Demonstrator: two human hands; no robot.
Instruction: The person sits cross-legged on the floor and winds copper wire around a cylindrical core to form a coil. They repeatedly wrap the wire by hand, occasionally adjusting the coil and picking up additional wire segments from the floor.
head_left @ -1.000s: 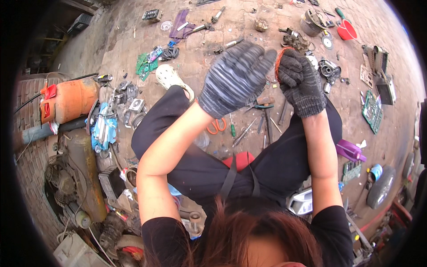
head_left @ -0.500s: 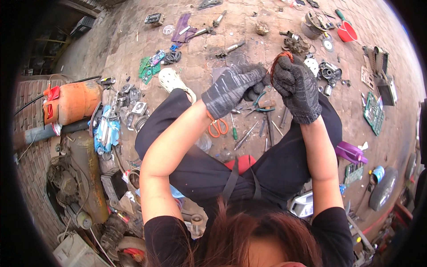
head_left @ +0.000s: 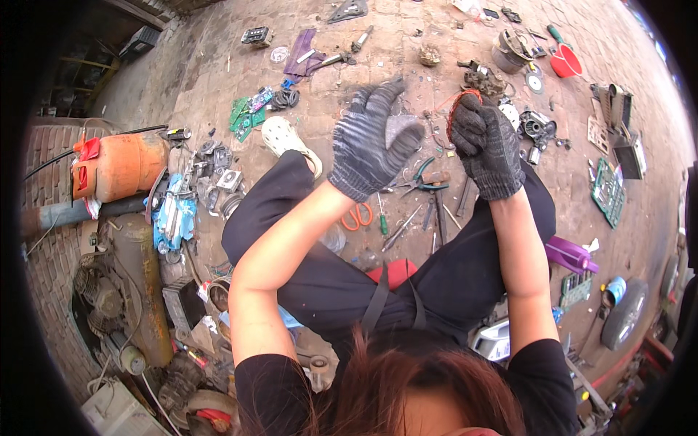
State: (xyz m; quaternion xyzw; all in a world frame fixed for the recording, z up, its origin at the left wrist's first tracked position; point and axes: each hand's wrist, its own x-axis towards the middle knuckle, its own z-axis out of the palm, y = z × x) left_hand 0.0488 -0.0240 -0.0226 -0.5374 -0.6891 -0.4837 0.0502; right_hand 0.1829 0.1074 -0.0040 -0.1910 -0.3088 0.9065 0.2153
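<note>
My right hand (head_left: 486, 149), in a grey knit glove, is closed round a loop of reddish copper wire (head_left: 455, 112). Thin loose strands stick out beside the fingers. To its left, my left hand (head_left: 374, 138) is raised in a matching glove, fingers and thumb apart, with nothing held; its fingertips are slightly blurred. On the ground below the hands lie pliers (head_left: 419, 178) with blue-black handles, orange-handled scissors (head_left: 356, 216), and a green-handled screwdriver (head_left: 383, 224). A brownish block-like piece (head_left: 436, 176) is beside the pliers.
Green circuit boards (head_left: 247, 116) and metal parts (head_left: 211, 160) lie to the left, near an orange gas cylinder (head_left: 120, 166). Ahead on the right are a dirty metal pot (head_left: 511, 52) and a red scoop (head_left: 566, 61). A purple plastic piece (head_left: 571, 254) rests by my right knee.
My left hand has come away from the wire and my right hand, moving left, and its fingers have spread. The right hand keeps its hold on the wire.
</note>
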